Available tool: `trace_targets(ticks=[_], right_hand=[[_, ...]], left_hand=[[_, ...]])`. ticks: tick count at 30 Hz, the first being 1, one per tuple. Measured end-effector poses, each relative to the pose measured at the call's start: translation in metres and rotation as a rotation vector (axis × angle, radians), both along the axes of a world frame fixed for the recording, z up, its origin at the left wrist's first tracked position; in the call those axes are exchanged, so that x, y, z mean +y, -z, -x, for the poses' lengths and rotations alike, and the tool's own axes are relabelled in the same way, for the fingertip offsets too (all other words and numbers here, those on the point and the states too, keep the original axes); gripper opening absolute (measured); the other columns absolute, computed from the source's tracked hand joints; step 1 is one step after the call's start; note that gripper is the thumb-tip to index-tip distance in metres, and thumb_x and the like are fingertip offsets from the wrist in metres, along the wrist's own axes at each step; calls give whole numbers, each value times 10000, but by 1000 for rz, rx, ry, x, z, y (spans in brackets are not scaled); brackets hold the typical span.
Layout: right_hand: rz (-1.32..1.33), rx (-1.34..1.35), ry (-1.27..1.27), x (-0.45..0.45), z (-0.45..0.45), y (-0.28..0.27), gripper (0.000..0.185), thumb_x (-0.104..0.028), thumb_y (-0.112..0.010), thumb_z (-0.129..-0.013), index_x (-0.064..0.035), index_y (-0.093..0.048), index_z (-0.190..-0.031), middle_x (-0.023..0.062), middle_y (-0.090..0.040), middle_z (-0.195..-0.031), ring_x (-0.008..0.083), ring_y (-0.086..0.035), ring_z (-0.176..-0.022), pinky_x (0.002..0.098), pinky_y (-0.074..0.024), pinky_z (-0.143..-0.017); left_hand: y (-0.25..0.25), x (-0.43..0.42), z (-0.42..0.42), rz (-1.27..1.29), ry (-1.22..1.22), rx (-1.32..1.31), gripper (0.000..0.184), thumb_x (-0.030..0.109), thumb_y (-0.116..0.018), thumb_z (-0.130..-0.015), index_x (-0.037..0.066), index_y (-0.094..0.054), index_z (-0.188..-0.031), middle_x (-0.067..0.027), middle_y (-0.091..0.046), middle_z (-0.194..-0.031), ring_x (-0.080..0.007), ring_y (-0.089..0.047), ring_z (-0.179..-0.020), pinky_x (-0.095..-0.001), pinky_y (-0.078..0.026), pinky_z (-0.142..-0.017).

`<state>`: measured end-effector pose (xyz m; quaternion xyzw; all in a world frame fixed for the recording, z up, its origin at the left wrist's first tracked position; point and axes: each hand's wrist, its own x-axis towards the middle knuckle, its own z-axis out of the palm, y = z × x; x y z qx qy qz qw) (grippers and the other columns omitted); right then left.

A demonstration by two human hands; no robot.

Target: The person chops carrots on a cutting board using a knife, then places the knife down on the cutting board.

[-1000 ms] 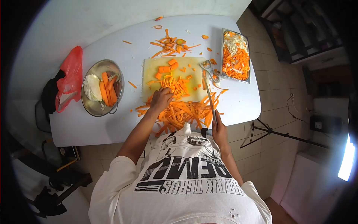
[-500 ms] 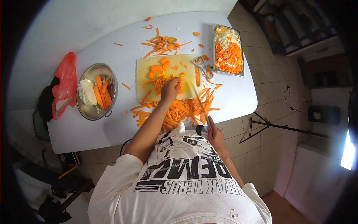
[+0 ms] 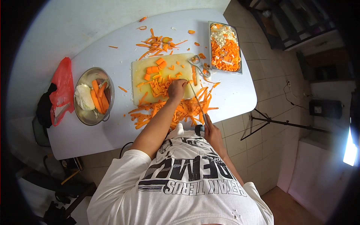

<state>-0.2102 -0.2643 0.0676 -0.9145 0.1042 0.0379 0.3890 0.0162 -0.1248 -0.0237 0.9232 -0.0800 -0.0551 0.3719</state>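
My left hand (image 3: 177,89) is closed over the cutting board (image 3: 138,78), its fingertips at the tip of the knife blade; what it pinches is too small to make out. In my right hand (image 3: 212,131) is the handle of a long knife (image 3: 197,99), its blade slanting up across the board's right edge. Cut carrot sticks (image 3: 159,87) lie left of my left hand, and thicker carrot chunks (image 3: 152,69) sit above them. Orange carrot peelings (image 3: 184,112) are heaped along the board's near edge. A peeler (image 3: 199,65) rests at the board's upper right corner.
At left stands a metal bowl (image 3: 90,120) holding carrots and cabbage, beside a red plastic bag (image 3: 62,90). A metal tray (image 3: 240,70) of chopped carrot and cabbage is at the upper right. More peelings (image 3: 155,45) lie behind the board. A tripod (image 3: 268,120) stands right of the table.
My left hand has moved rightward from the carrot sticks to the knife tip. My right hand still holds the knife, now tilted more to the left. The whole view has shifted slightly.
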Motion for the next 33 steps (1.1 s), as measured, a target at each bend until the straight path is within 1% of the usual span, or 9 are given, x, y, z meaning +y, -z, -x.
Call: trace_targets(ticks=[7, 10, 17, 19, 24, 25, 28, 30, 33], right_hand=[[109, 33, -28, -1, -6, -5, 579, -77, -539, -910, -131, -376, -1464, 232, -604, -689, 407, -621, -639, 492, -485, -582], [183, 151, -21, 7, -12, 1, 609, -88, -530, -917, -156, -329, -1488, 232, -609, -689, 409, -632, -649, 496, -499, -594], [74, 50, -44, 4, -19, 46, 606, -95, -502, -938, -155, -289, -1501, 256, -620, -719, 433, -632, -671, 503, -497, -614], [-29, 48, -41, 5, -33, 43, 582, -93, -479, -955, -132, -285, -1502, 285, -633, -771, 439, -637, -701, 488, -489, -622], [-173, 42, -51, -7, -36, 39, 561, -108, -462, -978, -134, -280, -1508, 275, -626, -763, 412, -636, -667, 441, -487, -630], [-195, 25, -62, -10, -32, 39, 555, -115, -461, -982, -135, -285, -1507, 271, -625, -761, 405, -634, -656, 433, -487, -631], [-139, -21, -52, -12, -23, 30, 530, -136, -467, -987, -135, -320, -1496, 254, -621, -745, 393, -624, -634, 423, -484, -619], [-129, 53, -29, -12, -18, 17, 511, -156, -468, -993, -125, -340, -1487, 256, -626, -746, 397, -636, -645, 417, -487, -612], [-137, 70, -3, -10, -14, 15, 502, -165, -469, -998, -118, -349, -1483, 249, -625, -738, 378, -631, -631, 405, -486, -605]], left_hand=[[1, -2, 0, 9, -6, -45, 144, 186, -630, -872, 131, -742, -945, -113, -705, -897, -323, -666, -816, -431, -529, -697], [-3, -4, -4, -39, -21, 46, 150, 184, -624, -877, 131, -740, -956, -107, -706, -901, -319, -666, -830, -427, -531, -705], [-3, -2, -1, -5, 15, 4, 160, 175, -612, -885, 124, -733, -975, -101, -701, -924, -314, -664, -854, -426, -533, -729], [-4, -4, 2, -16, -3, -9, 157, 166, -614, -885, 120, -733, -976, -104, -698, -944, -315, -662, -858, -427, -535, -728], [-10, 5, 4, 9, -16, 22, 158, 138, -641, -863, 98, -718, -996, -119, -686, -974, -318, -656, -891, -423, -533, -749], [-10, 9, 3, 30, -28, 45, 162, 131, -649, -856, 94, -715, -999, -125, -683, -978, -319, -656, -897, -421, -532, -754], [-6, 47, -9, 98, -196, -100, 171, 108, -681, -829, 85, -707, -997, -130, -679, -993, -318, -653, -915, -409, -529, -772], [7, 88, -26, 119, -229, -245, 179, 90, -703, -810, 81, -704, -989, -129, -675, -1019, -316, -650, -929, -392, -524, -793], [-7, 129, -31, -6, -278, -145, 192, 95, -726, -798, 75, -701, -987, -110, -671, -1023, -309, -645, -949, -381, -516, -819]])
